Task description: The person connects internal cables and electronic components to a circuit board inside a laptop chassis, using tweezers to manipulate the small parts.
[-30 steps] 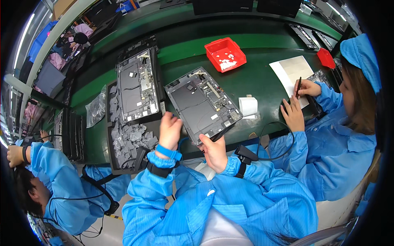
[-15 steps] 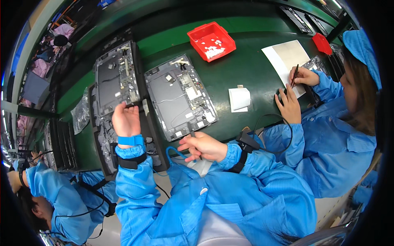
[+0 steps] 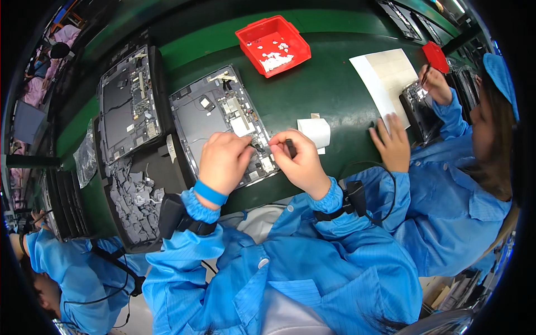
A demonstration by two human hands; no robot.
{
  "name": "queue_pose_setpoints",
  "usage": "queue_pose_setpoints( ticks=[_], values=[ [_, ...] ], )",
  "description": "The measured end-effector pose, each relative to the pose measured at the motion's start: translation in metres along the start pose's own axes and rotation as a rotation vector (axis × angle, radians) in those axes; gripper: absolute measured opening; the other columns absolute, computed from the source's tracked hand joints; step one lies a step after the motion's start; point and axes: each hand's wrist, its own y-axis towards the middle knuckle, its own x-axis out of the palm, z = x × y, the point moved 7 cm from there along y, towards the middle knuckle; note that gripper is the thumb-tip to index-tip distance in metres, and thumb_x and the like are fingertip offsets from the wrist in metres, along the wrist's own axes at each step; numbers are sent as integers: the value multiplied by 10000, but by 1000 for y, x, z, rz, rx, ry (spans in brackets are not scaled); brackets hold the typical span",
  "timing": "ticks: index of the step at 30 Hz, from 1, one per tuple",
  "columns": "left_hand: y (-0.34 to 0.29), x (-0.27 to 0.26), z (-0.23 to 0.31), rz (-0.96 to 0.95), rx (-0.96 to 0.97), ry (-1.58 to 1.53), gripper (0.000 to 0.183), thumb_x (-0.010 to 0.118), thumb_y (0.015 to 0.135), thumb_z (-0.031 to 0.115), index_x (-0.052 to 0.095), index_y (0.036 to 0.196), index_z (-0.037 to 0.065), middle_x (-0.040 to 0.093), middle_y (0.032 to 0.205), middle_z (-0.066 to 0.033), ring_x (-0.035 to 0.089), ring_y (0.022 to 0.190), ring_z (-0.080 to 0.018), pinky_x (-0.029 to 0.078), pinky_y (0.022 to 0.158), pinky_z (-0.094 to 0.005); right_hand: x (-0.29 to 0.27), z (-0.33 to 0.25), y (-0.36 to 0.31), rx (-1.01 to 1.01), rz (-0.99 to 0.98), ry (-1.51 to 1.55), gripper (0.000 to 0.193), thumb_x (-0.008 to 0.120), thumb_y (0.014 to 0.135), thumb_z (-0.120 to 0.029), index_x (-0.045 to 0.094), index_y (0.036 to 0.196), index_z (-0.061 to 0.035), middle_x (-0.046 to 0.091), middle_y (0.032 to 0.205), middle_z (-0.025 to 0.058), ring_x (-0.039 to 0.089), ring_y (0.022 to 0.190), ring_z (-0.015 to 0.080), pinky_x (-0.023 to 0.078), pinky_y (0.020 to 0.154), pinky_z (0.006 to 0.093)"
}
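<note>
From the wearer's head, one fisheye view faces down and forward — near above the green workbench (image 3: pixel 329 67), the wearer's blue jacket (image 3: pixel 329 257) filling the lower middle.

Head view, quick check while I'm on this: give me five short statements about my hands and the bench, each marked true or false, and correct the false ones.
1. The left hand and the right hand are both at the open laptop chassis. True.
2. The red bin is empty. False: small white pieces lie in it.
3. The right hand holds a small dark object. True.
4. The grey scraps lie to the right of the chassis. False: they lie to its left.
5. A blue band is around the left wrist. True.
</note>
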Motion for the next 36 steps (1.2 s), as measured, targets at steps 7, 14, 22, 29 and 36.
queue_pose_setpoints(
  ticks=[7,14,22,29,36],
  values=[
    [-3,15,-6,11,25,-47,113,665,628,33,638,736,50,606,708,-76,549,687,-254,439,636,-341,13,13,7,-131,-179,-268,121,645,621,-27,599,731,-51,544,753,68,561,609,246,460,537,319],
    [-5,16,-11,47,-104,-249,137,670,618,-15,641,744,31,628,730,-80,579,709,-225,459,635,-304,19,12,9,-228,-267,-260,123,659,636,-6,603,743,-24,545,717,73,550,615,244,450,524,310],
    [-1,20,-9,9,-69,-343,162,671,596,-52,632,742,7,622,727,-85,576,712,-228,465,631,-296,22,2,10,-374,-257,-358,177,657,522,-80,519,633,-85,498,681,30,532,551,225,417,464,319],
    [-1,21,-11,20,-119,-315,125,678,603,-10,607,693,38,615,701,-64,570,681,-227,460,624,-306,17,13,20,-217,-228,-281,181,669,552,-66,516,647,-57,492,657,58,529,549,228,414,468,316],
    [-3,22,-10,28,-63,-312,134,680,602,-22,611,709,22,613,711,-83,570,697,-237,456,630,-314,-28,44,54,37,-87,-210,110,598,649,-75,554,705,9,520,639,108,535,561,179,426,512,290]
  ],
)
